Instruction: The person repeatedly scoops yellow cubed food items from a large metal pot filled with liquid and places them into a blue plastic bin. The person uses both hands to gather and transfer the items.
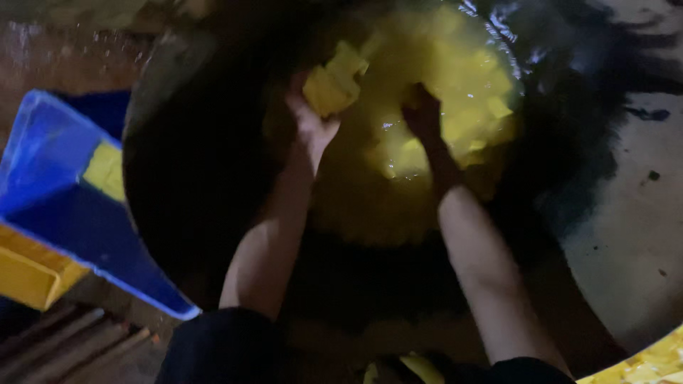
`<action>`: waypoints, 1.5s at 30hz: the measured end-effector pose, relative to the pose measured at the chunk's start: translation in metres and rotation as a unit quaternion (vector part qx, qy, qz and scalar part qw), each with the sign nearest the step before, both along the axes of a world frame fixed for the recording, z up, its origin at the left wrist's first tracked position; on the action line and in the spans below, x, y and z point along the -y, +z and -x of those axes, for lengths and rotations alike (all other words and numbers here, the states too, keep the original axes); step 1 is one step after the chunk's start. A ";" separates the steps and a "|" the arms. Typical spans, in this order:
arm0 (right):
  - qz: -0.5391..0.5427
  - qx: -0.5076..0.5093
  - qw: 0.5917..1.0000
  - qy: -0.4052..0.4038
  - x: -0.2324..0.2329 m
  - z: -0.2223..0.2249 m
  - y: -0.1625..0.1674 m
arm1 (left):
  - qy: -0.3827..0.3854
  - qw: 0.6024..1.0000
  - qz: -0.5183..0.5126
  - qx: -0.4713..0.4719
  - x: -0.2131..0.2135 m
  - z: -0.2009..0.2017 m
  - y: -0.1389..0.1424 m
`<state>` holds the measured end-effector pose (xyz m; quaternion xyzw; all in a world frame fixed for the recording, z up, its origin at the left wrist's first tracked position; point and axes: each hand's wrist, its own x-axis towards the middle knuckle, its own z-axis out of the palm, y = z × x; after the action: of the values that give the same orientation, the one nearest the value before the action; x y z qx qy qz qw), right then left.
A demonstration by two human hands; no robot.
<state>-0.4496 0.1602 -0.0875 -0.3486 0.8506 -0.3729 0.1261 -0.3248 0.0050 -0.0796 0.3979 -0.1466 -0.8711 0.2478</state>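
While both bare forearms reach down into a big dark round pan (pixel 178 185), the left hand (pixel 313 121) is closed around a yellow block (pixel 334 82), lifting it clear of the liquid near the pan's middle. That block looks roughly rectangular with flat faces and blunt corners; its long axis runs on a slant, from low beside the thumb up toward the pan's far rim. The right hand (pixel 423 114) is sunk among the yellow chunks (pixel 477 121), fingers pointing to the far rim; dim light hides whether it grips anything, so I cannot tell. Holding murky yellow liquid (pixel 370 206), wet and glinting, the pan has many cube-like pieces floating toward its far right side. Its inner wall is black and smooth, sloping shallowly. Beside the pan's left rim a blue plastic crate (pixel 50 178) tilts, with one pale yellow piece (pixel 105 169) lying inside. A yellow crate (pixel 25 274) sits just below it, and more yellow pieces (pixel 647 366) show at the lower right corner.
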 end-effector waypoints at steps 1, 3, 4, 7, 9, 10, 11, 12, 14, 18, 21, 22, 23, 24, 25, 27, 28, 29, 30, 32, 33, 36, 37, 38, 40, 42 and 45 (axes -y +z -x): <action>0.020 0.102 0.995 0.012 -0.001 0.001 0.001 | 0.036 0.994 -0.095 -0.046 0.010 0.004 0.006; 0.053 0.296 0.953 0.034 -0.003 -0.002 0.005 | 0.031 0.991 -0.113 -0.061 0.026 0.007 0.016; 0.053 0.321 0.944 0.052 -0.004 -0.007 0.007 | 0.030 0.989 -0.113 -0.090 0.030 0.010 0.021; -0.068 0.300 0.942 0.134 0.007 -0.042 0.010 | 0.017 0.990 0.079 -0.118 0.028 0.016 0.029; -0.137 0.272 0.934 0.187 0.016 -0.080 0.010 | 0.015 0.972 0.213 -0.103 0.023 0.019 0.031; -0.169 0.256 0.928 0.213 0.020 -0.102 0.009 | 0.016 0.972 0.207 -0.115 0.022 0.021 0.034; -0.174 0.261 0.923 0.222 0.021 -0.120 0.009 | 0.016 0.968 0.217 -0.122 0.020 0.023 0.038; -0.183 0.269 0.918 0.228 0.021 -0.141 0.008 | 0.016 0.963 0.237 -0.125 0.020 0.023 0.043; -0.177 0.298 0.909 0.230 0.016 -0.169 0.005 | 0.016 0.934 0.345 -0.090 0.020 0.018 0.063; -0.133 0.385 0.887 0.215 0.014 -0.187 0.006 | 0.094 0.938 -0.005 -0.333 0.037 -0.031 0.134; -0.078 0.481 0.853 0.190 0.026 -0.172 0.036 | 0.116 0.937 0.000 -0.330 0.057 -0.103 0.186; -0.066 0.504 0.840 0.189 0.032 -0.168 0.057 | 0.109 0.939 0.044 -0.323 0.063 -0.128 0.195; -0.053 0.521 0.831 0.190 0.037 -0.163 0.083 | 0.102 0.940 0.089 -0.314 0.070 -0.154 0.201; -0.044 0.534 0.822 0.193 0.043 -0.161 0.114 | 0.095 0.940 0.132 -0.301 0.076 -0.174 0.203; -0.034 0.532 0.822 0.200 0.048 -0.161 0.148 | 0.103 0.944 0.111 -0.293 0.082 -0.188 0.199; -0.022 0.502 0.836 0.221 0.061 -0.171 0.213 | 0.117 0.951 0.072 -0.278 0.088 -0.211 0.183; -0.015 0.472 0.849 0.235 0.067 -0.180 0.242 | 0.130 0.958 0.047 -0.250 0.086 -0.221 0.173; -0.010 0.421 0.871 0.253 0.078 -0.193 0.262 | 0.142 0.964 0.022 -0.223 0.083 -0.229 0.162; -0.007 0.370 0.889 0.269 0.089 -0.208 0.279 | 0.149 0.968 -0.002 -0.202 0.079 -0.235 0.152; -0.030 0.256 0.917 0.306 0.116 -0.242 0.291 | 0.160 0.970 -0.028 -0.182 0.067 -0.250 0.132; -0.054 0.191 0.924 0.327 0.133 -0.260 0.288 | 0.164 0.969 -0.026 -0.183 0.060 -0.259 0.124; -0.052 0.105 0.917 0.381 0.164 -0.304 0.281 | 0.199 0.949 -0.097 -0.223 0.049 -0.289 0.100; -0.038 0.096 0.910 0.401 0.172 -0.317 0.278 | 0.216 0.937 -0.130 -0.242 0.050 -0.301 0.093; -0.053 0.138 0.911 0.386 0.176 -0.330 0.276 | 0.221 0.936 -0.130 -0.241 0.051 -0.311 0.086; -0.089 0.221 0.905 0.351 0.184 -0.355 0.271 | 0.230 0.934 -0.135 -0.237 0.054 -0.333 0.075; -0.029 0.024 0.921 0.387 0.199 -0.379 0.256 | 0.223 0.935 -0.147 -0.235 0.057 -0.353 0.069; -0.012 0.137 0.881 0.453 0.229 -0.408 0.212 | 0.235 0.910 -0.186 -0.285 0.068 -0.380 0.062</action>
<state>-0.0412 -0.0692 0.1246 -0.6400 0.5781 -0.3090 0.4009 0.0553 -0.0627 -0.0175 0.1942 0.1930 -0.8756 0.3980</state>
